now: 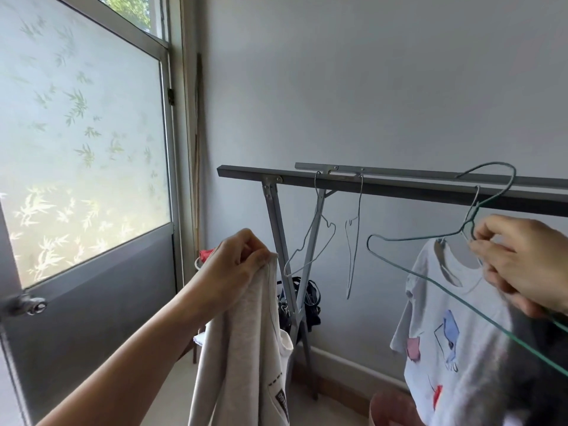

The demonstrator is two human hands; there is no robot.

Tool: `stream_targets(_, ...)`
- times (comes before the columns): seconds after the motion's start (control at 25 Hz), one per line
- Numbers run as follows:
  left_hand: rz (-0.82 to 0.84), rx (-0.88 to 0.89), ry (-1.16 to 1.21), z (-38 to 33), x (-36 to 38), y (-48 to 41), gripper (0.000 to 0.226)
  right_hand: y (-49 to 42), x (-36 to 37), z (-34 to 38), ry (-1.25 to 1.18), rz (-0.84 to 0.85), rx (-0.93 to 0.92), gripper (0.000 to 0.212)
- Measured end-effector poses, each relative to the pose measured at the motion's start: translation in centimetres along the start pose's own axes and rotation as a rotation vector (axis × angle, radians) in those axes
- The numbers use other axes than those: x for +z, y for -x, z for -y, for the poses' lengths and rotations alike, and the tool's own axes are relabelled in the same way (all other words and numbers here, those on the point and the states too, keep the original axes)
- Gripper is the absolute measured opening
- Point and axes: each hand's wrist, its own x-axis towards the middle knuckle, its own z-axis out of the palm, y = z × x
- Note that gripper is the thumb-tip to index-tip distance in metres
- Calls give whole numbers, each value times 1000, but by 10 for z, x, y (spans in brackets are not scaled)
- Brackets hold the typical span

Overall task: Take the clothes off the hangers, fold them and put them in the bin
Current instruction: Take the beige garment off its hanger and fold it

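Filling the left side, a frosted-glass door (86, 133) stands beside the grey drying rack (384, 186). A grey garment (242, 348) hangs from the left hand (236, 265), whose fingers are bunched round its top edge. A white printed T-shirt (445, 333) hangs from the rail. The right hand (522, 259) pinches the neck of a bare green wire hanger (415, 239), its hook up by the rail. Two empty hangers (310, 241) dangle from the rack. A pink bin (387, 407) sits on the floor below.
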Motion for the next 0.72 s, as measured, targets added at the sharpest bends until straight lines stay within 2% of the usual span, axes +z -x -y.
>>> stream_targets(0.16,-4,-16,14,-3,4,0,12,-3,4,4,-21,-106,18,19)
stream_targets(0.36,33,-20,-6,-14,17,-4,13,-60,53,21,85,-43,62,24)
stream_targets(0.56,-9,-17,4,-20,13,-6,13,-107,99,25,160,17,130,15)
stream_targets(0.72,-43,-24,33,-21,2,-1,13,-117,132,45,228,77,57,4)
